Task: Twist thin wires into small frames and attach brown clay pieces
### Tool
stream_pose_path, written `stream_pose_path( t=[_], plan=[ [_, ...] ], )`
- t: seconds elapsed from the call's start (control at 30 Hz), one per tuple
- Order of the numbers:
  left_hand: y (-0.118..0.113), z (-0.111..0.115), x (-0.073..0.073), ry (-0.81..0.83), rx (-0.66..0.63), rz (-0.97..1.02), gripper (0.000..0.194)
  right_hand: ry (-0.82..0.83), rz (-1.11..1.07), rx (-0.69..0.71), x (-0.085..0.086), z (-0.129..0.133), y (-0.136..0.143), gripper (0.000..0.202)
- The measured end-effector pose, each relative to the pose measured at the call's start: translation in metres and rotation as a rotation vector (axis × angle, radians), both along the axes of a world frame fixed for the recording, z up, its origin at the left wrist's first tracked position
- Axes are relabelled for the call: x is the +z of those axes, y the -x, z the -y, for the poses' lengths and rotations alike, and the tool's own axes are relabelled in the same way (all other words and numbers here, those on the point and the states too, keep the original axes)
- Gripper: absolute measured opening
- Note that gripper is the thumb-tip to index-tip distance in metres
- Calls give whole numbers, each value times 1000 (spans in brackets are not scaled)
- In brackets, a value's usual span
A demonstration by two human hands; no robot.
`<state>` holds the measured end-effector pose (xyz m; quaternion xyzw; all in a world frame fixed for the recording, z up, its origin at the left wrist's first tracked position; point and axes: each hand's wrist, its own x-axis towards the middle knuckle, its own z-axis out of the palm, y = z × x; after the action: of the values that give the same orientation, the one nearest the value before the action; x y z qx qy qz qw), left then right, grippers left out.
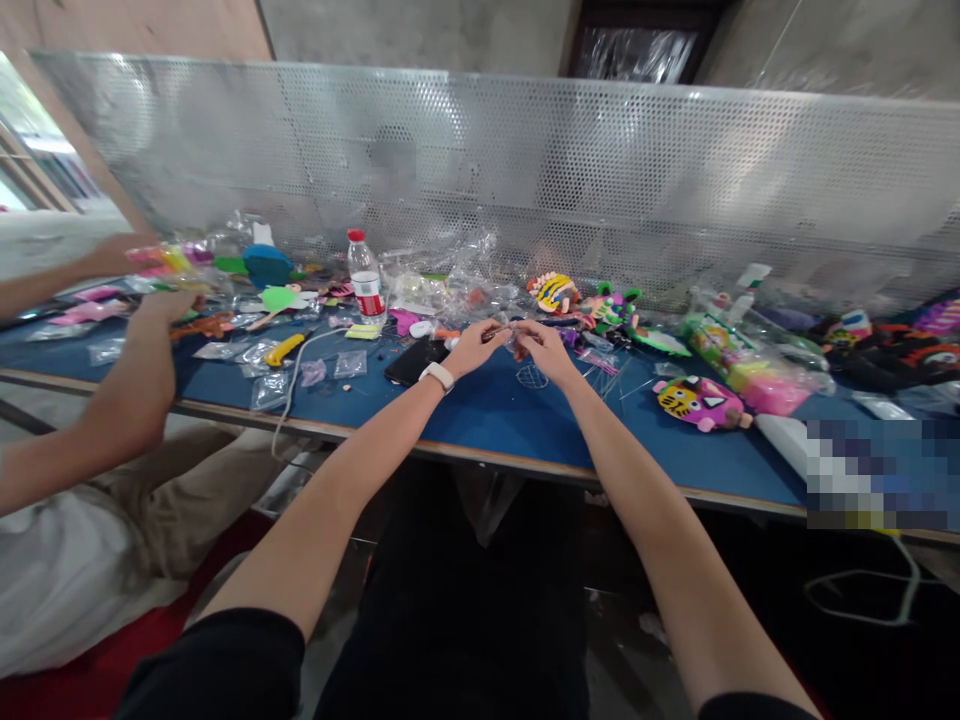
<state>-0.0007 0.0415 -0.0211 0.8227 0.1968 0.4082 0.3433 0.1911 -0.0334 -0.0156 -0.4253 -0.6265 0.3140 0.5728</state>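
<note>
Forearms, bare below black sleeves, run from the lower edge up to the bench; left hand (471, 347), white watch at the wrist, and right hand (541, 350) meet over the blue table (487, 415), fingertips of both pinched together on a small clear-wrapped piece (504, 331) held just above the surface; too small to tell what it is. Judged progress: piece in hand not yet joined to anything visible; finished foam figures already lie about, so work seems mid-run, with loose parts left.

Just beside the right hand, a small wire mesh shape (532, 376) lies flat; black phone (415, 361) near the left wrist; pink tiger-face figure (699, 402) to the right; striped fish figure (553, 292) behind; water bottle (365, 277) upright to the left, among clear bags.

A co-worker's hand (154, 310) at far left holds coloured packets; kept apart.

Perforated metal screen (525, 170) backs the bench; concrete wall above; red floor lower left.
</note>
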Motion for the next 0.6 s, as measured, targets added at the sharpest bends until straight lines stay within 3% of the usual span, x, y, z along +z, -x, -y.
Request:
stream_pose_path(
  t=[0.2,0.37,0.6],
  plan=[
    [1,1,1,-73,50,-87,54,74,211,82,5,12,-2,46],
    [2,3,2,-74,21,-153,59,99,209,200,10,19,-1,47],
    [1,7,0,-106,-22,-198,63,141,200,242,9,19,-2,56]
  ],
)
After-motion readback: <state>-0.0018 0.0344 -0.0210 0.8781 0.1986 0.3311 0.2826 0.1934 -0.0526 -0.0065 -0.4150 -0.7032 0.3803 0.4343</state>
